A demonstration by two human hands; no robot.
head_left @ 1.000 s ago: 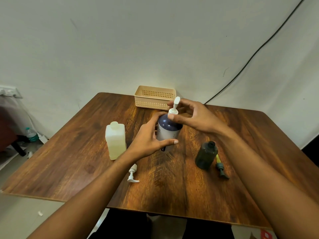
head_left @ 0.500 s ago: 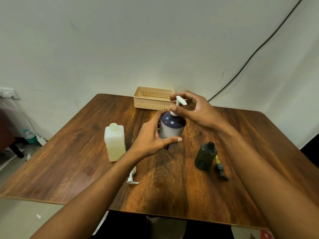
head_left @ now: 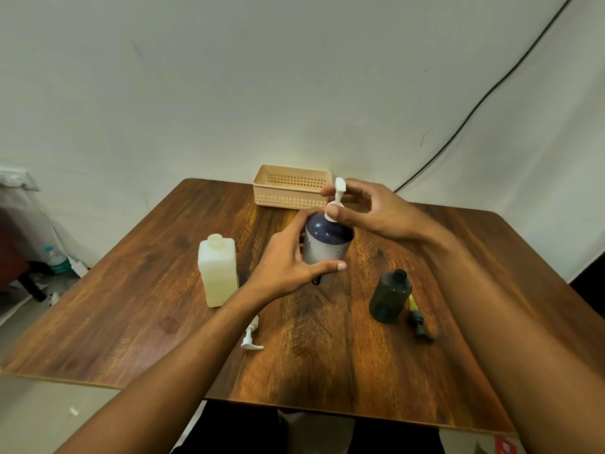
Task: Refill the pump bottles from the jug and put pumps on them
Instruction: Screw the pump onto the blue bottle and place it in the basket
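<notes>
A dark blue pump bottle [head_left: 329, 239] stands upright at the middle of the wooden table [head_left: 327, 339]. My left hand [head_left: 288, 267] wraps its body from the left. My right hand [head_left: 370, 211] pinches the white pump [head_left: 339, 194] seated in the bottle's neck, fingers at the collar and the nozzle. A pale white jug [head_left: 218, 271] stands to the left, without a cap. A small dark green bottle [head_left: 390, 296] stands open at the right, with its green pump [head_left: 418, 319] lying beside it. Another white pump [head_left: 251, 335] lies on the table near my left forearm.
A beige slotted basket [head_left: 291, 188] sits at the table's far edge against the wall. A black cable [head_left: 474, 109] runs down the wall at the right. A water bottle [head_left: 55, 258] lies on the floor to the left of the table.
My right hand has turned the white pump on the blue bottle, so its nozzle points a different way in each frame. My left hand keeps its hold on the bottle.
</notes>
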